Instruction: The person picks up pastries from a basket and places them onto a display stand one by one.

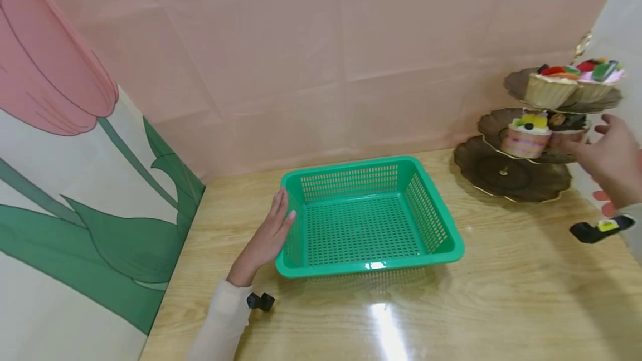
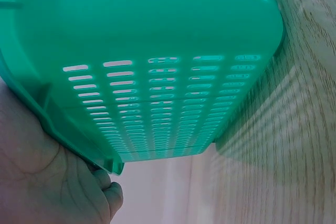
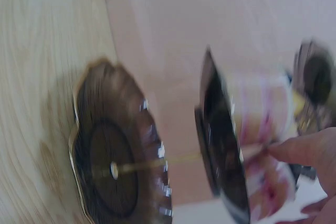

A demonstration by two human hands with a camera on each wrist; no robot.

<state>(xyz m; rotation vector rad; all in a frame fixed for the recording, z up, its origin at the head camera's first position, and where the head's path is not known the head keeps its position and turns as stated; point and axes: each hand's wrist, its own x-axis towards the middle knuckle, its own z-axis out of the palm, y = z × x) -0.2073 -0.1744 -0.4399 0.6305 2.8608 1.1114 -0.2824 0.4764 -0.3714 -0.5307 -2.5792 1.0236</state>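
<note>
A green plastic basket (image 1: 371,267) with slotted walls sits on the table. My left hand (image 1: 271,227) lies along its left rim, fingers extended; in the left wrist view the palm (image 2: 47,182) presses against the rim's outer edge. At the right, my right hand (image 1: 614,155) reaches to the middle tier of a brown tiered stand (image 1: 514,174). Its thumb extends in front of a toy cupcake with a dark top (image 1: 567,121), the other fingers spread behind. Next to it stands a fruit-topped toy cupcake (image 1: 525,141). The right wrist view is blurred.
Two more toy cupcakes, one with red topping (image 1: 551,88) and one with pink topping (image 1: 599,82), stand on the stand's top tier. A pink cloth (image 1: 301,71) hangs behind the wooden table (image 1: 341,322). A tulip-printed panel (image 1: 100,183) stands at the left.
</note>
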